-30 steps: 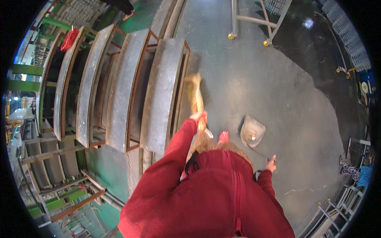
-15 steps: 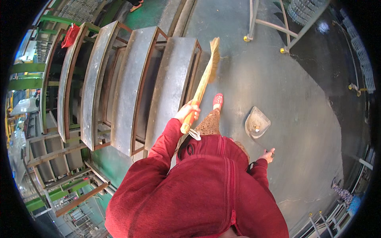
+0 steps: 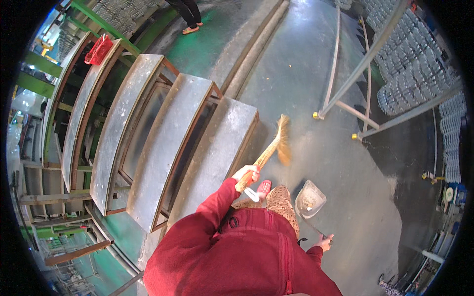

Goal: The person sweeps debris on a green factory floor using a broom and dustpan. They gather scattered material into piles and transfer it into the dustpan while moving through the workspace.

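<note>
Since half a second ago, the straw broom (image 3: 276,145) has swung rightward off the metal steps' edge, its bristles now over the grey floor (image 3: 316,163) beside the lowest step (image 3: 217,153). The left hand (image 3: 247,173) is clenched round the broom's wooden handle near its lower end; the right hand (image 3: 324,241) grips the thin handle of a grey dustpan (image 3: 310,198), which rests on the floor right of the lowest step. The broom looks light, with a stiff handle and soft, springy bristles, best gripped mid-handle. A wheeled metal rack (image 3: 355,98) stands farther right of the steps.
</note>
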The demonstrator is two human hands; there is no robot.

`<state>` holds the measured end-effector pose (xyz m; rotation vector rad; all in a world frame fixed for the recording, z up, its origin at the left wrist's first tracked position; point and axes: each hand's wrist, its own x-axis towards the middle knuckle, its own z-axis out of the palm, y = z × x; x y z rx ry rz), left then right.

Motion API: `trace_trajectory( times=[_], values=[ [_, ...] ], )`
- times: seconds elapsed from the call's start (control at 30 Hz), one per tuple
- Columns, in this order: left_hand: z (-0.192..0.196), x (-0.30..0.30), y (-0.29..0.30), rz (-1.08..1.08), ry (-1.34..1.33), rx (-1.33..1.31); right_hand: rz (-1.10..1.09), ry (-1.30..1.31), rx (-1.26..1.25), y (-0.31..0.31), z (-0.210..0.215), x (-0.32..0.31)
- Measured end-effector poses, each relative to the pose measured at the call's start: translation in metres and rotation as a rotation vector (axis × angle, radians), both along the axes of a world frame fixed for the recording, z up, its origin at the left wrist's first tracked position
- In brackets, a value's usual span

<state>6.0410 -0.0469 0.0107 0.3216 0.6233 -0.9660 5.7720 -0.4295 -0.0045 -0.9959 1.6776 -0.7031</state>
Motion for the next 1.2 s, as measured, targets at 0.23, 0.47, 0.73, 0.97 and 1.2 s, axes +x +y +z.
trace_trajectory(
  times=[0.23, 0.47, 0.73, 0.97, 1.2],
  values=[
    [0.082, 0.114, -0.029, 0.187, -0.102, 0.022, 0.231, 0.014, -0.046, -0.035, -0.012, 0.121],
    [0.088, 0.222, -0.033, 0.189, -0.303, 0.5, 0.443, -0.069, -0.004, -0.052, -0.015, 0.261],
    [0.065, 0.319, -0.03, 0.364, -0.192, 0.622, 0.638, -0.145, 0.021, -0.061, -0.007, 0.403],
    [-0.007, 0.419, -0.048, 0.354, -0.096, 0.47, 0.779, -0.206, 0.012, -0.026, 0.019, 0.545],
    [0.026, 0.514, 0.008, 0.363, -0.08, 0.15, 0.726, -0.195, -0.031, 0.001, 0.039, 0.687]
  ],
)
